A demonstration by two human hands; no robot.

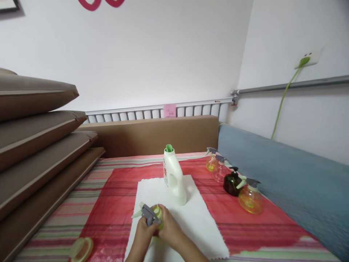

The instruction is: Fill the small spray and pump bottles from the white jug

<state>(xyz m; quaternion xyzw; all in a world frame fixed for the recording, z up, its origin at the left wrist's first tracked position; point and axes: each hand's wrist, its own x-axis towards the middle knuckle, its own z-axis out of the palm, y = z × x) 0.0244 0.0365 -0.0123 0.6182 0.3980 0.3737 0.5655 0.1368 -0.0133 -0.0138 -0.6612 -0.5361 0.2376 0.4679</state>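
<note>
A small green spray bottle (158, 213) with a grey trigger head stands on a white towel (196, 218). My left hand (143, 229) is closed around the grey trigger head. My right hand (169, 227) wraps the bottle's green body from the right. Behind them, a white detergent jug (174, 176) with an open green spout stands upright on the towel, apart from both hands.
The towel lies on a red cloth (109, 203) over a striped bed. Several spray bottles stand at the right: orange (250, 198), dark (231, 182), pink (220, 171). A round lid (81, 249) lies front left. Brown cushions (35, 145) stack at left; blue padding (286, 182) at right.
</note>
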